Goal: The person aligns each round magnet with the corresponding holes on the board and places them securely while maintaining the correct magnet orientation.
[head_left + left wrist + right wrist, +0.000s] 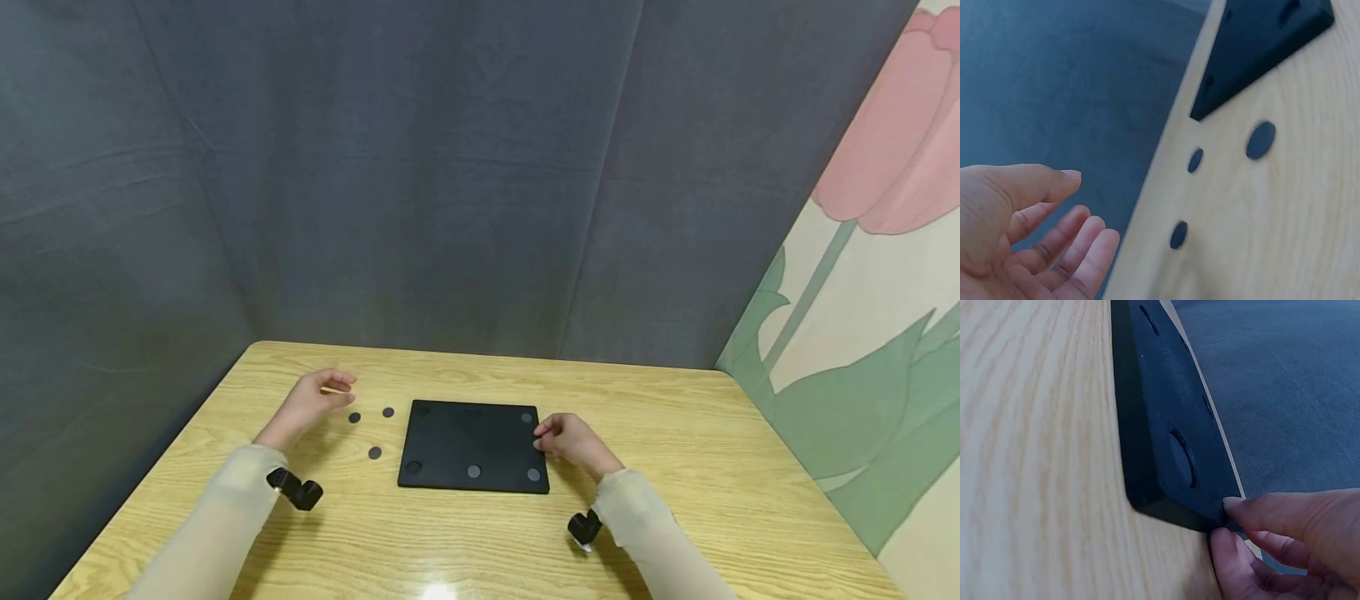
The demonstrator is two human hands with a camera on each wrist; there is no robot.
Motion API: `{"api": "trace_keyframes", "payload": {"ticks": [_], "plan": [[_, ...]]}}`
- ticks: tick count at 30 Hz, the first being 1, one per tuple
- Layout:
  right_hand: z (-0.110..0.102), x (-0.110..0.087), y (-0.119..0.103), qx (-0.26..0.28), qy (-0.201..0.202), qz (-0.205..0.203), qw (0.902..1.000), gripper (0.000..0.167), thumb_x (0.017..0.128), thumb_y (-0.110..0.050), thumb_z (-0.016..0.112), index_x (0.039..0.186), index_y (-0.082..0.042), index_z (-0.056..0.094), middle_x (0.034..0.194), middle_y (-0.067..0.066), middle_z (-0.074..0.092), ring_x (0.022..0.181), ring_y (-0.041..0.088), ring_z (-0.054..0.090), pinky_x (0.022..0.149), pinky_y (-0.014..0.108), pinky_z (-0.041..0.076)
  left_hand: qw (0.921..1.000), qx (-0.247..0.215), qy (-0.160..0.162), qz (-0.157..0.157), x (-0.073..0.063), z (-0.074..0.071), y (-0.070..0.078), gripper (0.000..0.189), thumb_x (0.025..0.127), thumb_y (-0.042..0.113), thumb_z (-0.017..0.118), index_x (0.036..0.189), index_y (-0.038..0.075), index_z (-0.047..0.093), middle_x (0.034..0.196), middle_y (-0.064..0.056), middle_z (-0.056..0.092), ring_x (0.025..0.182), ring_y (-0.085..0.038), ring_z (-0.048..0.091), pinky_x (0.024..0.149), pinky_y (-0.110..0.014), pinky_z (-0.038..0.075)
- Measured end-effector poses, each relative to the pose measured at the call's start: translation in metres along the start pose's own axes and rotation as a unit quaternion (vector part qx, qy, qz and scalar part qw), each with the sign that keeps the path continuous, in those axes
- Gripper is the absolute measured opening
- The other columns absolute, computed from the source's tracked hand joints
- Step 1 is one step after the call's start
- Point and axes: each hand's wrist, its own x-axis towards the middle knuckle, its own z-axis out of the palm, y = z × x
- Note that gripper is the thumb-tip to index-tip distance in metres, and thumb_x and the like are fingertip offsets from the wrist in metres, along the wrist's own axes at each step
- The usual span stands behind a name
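Observation:
A flat black rectangular board lies on the table, with round recesses along its far and near edges. Lighter grey discs show in three of them: far right, near middle and near right. My right hand pinches the board's right edge, thumb on top and a finger against the side, as the right wrist view shows. Three loose dark discs lie left of the board: one nearest my left hand, another farther back, a third closer to me. Over the table's left part, my left hand holds nothing, its fingers loosely bent.
The wood-grain table carries the board and discs. A dark grey curtain hangs behind and to the left. On the right stands a panel with a painted tulip. Each forearm wears a small black camera.

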Motion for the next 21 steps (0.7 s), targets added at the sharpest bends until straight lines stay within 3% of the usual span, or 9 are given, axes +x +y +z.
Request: {"api": "trace_keyframes", "payload": {"ticks": [8, 14, 21], "plan": [[0.000, 0.000, 0.000, 0.006, -0.004, 0.003, 1.0000, 0.012, 0.085, 0.007, 0.064, 0.095, 0.003, 0.061, 0.084, 0.010, 0.057, 0.072, 0.017, 0.057, 0.065, 0.029, 0.051, 0.9999, 0.008, -0.012, -0.001, 0.003, 0.001, -0.021, 0.034, 0.091, 0.004, 0.061, 0.122, -0.010, 0.055, 0.114, -0.027, 0.058, 0.096, -0.027, 0.062, 0.079, -0.036, 0.054], [-0.001, 0.000, 0.000, 0.008, -0.006, 0.003, 0.9999, 0.012, 0.085, 0.006, 0.065, 0.096, 0.003, 0.061, 0.084, 0.009, 0.057, 0.073, 0.017, 0.057, 0.066, 0.028, 0.052, 0.9986, 0.017, -0.039, -0.031, 0.004, 0.006, -0.027, 0.034, 0.093, 0.007, 0.061, 0.123, -0.008, 0.054, 0.115, -0.024, 0.057, 0.095, -0.025, 0.061, 0.077, -0.036, 0.054], [0.000, 0.000, 0.001, 0.003, -0.006, -0.002, 1.0000, 0.012, 0.085, 0.006, 0.065, 0.096, 0.003, 0.062, 0.083, 0.010, 0.057, 0.073, 0.018, 0.058, 0.066, 0.030, 0.052, 0.9963, 0.037, -0.042, -0.065, 0.004, 0.011, -0.031, 0.035, 0.090, 0.008, 0.065, 0.122, -0.006, 0.056, 0.110, -0.020, 0.059, 0.096, -0.025, 0.059, 0.074, -0.034, 0.053]]}}
